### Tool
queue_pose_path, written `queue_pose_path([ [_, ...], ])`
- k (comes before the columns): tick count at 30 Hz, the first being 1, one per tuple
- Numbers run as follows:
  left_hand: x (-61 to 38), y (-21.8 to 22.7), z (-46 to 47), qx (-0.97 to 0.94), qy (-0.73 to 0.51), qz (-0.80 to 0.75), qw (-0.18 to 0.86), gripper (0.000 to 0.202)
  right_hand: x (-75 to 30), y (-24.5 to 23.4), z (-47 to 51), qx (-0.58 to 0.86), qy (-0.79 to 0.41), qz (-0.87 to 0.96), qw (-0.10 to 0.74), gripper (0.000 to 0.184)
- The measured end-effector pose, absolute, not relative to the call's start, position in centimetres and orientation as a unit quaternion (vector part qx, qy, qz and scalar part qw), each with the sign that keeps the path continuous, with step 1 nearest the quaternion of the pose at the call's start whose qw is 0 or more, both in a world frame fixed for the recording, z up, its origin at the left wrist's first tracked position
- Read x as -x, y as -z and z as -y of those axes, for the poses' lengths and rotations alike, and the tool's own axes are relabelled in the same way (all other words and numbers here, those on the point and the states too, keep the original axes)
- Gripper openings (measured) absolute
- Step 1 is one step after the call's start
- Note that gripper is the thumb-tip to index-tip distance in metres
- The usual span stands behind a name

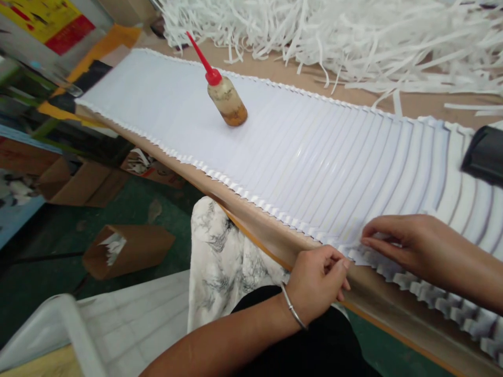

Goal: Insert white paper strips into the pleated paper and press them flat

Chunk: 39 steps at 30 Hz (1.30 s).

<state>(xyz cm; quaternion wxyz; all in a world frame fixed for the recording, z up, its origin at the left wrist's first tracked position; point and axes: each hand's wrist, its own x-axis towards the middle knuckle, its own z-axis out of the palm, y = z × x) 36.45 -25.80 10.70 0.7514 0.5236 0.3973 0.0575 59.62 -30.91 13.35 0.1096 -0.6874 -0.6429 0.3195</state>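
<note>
A long row of overlapping white paper sheets (157, 99) is fanned out along the table, with jagged, folded-looking edges on both long sides. My left hand (318, 277), wearing a silver bangle, is at the near edge of the row, its fingers curled and thumb pressed in. Just to the right, my right hand (416, 243) rests over the same edge with thumb and forefinger tips brought together at the paper. Whatever lies between the fingertips of either hand is too small to make out. A squeeze bottle (228, 102) with a red nozzle and brownish liquid stands on the sheets.
White paper strips (353, 42) are heaped along the table's far side. A black object (485, 154) sits on the sheets at the right. Cardboard boxes (133, 248) stand on the green floor. A white plastic chair (74, 319) is at the lower left.
</note>
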Motion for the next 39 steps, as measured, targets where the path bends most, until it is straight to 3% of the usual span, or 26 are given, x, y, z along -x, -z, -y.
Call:
queue_pose_path([
  [9,-34.6,-10.8,25.0,-0.81,-0.158,-0.297,0.48,0.021,-59.6,-13.2,28.0,0.688,-0.239,0.684,0.031,0.029],
  [18,-35.0,-10.6,24.4,-0.958,-0.085,-0.198,0.191,0.042,-59.4,-13.5,27.2,0.684,-0.222,0.695,-0.006,0.028],
  [24,-35.6,-10.4,24.5,-0.966,-0.057,-0.202,0.15,0.047,-59.0,-13.3,27.3,0.698,-0.227,0.678,-0.032,0.028],
  [32,-35.9,-10.3,24.7,-0.969,-0.064,-0.199,0.134,0.05,-64.4,-14.9,25.1,0.72,-0.256,0.644,-0.003,0.021],
  [39,-35.8,-9.9,24.7,-0.97,-0.082,-0.196,0.118,0.055,-70.6,-15.9,21.7,0.781,-0.207,0.589,0.034,0.019],
])
